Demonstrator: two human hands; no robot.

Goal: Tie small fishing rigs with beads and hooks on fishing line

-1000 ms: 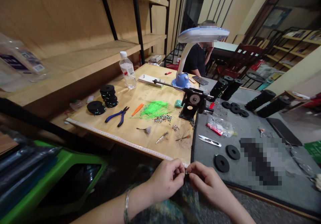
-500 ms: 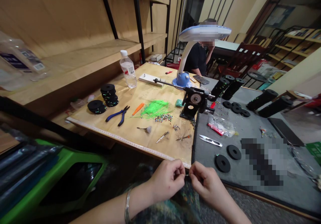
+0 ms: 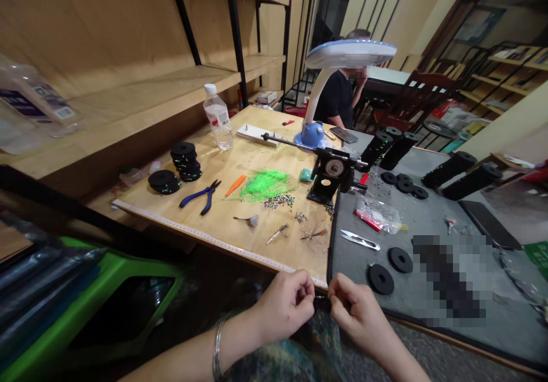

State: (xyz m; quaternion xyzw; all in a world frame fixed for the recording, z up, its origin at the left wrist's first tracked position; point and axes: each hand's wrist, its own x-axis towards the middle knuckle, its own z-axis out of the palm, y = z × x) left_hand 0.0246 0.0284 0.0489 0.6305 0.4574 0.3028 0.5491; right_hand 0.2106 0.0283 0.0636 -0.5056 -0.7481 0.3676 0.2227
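In front of the table's near edge, my left hand (image 3: 287, 303) is closed in a pinch, a silver bangle at its wrist. My right hand (image 3: 356, 309) pinches too, a small gap away. Across that gap runs a short piece of thin line (image 3: 320, 297) with tiny pale bits on it, held at both ends; its finer detail is too small to tell. Beyond my right hand lie two black foam discs (image 3: 381, 279) and a pair of thread snips (image 3: 360, 240). Past my left hand are small brushes (image 3: 277, 234) and a bristly bundle (image 3: 314, 234).
Bright green strands (image 3: 266, 185), mixed beads (image 3: 279, 201), an orange-handled tool (image 3: 235, 185) and blue pliers (image 3: 201, 197) lie on the wooden table. A black winding device (image 3: 329, 175), lamp (image 3: 319, 93) and water bottle (image 3: 218, 120) stand behind. A person (image 3: 336, 99) sits beyond.
My right hand has moved slightly to the right, away from my left hand, so more of the thin line shows between them. My left hand has hardly moved.
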